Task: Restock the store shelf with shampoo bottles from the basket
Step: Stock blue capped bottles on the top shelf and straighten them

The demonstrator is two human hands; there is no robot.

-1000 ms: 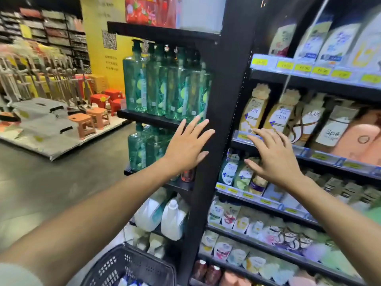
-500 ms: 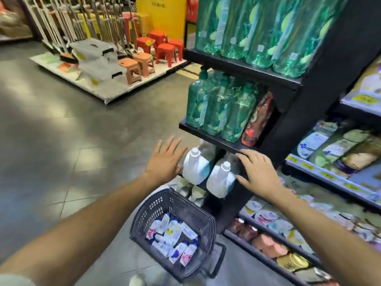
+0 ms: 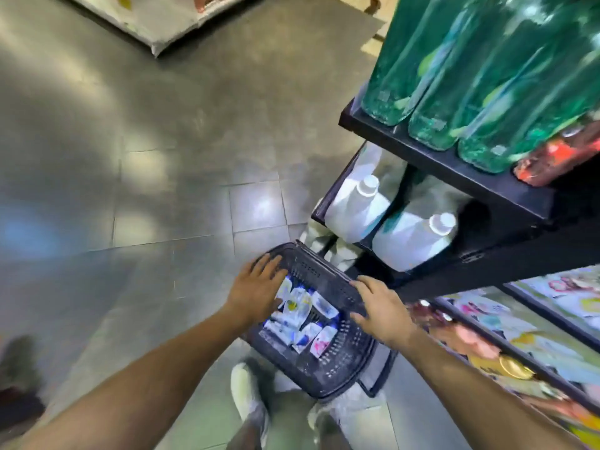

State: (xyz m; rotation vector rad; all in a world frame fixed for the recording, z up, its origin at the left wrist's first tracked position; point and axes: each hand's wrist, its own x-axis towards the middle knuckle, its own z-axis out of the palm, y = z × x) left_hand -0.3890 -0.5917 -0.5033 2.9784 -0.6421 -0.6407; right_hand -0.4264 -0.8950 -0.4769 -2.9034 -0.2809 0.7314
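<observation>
A dark plastic basket stands on the floor in front of my feet, beside the black shelf unit. Several white shampoo bottles with blue and pink labels lie inside it. My left hand hovers over the basket's left rim with straight, spread fingers, holding nothing. My right hand is over the basket's right rim, fingers extended and empty. The frame is blurred by motion.
Tall green pump bottles fill the shelf at upper right, with a red pouch beside them. Two white jugs sit on the shelf below. Colourful pouches line low shelves at right. Grey tiled floor spreads to the left.
The view has tipped from the shelves down to the floor. Both hands have dropped from shelf height to just over the basket, still empty.
</observation>
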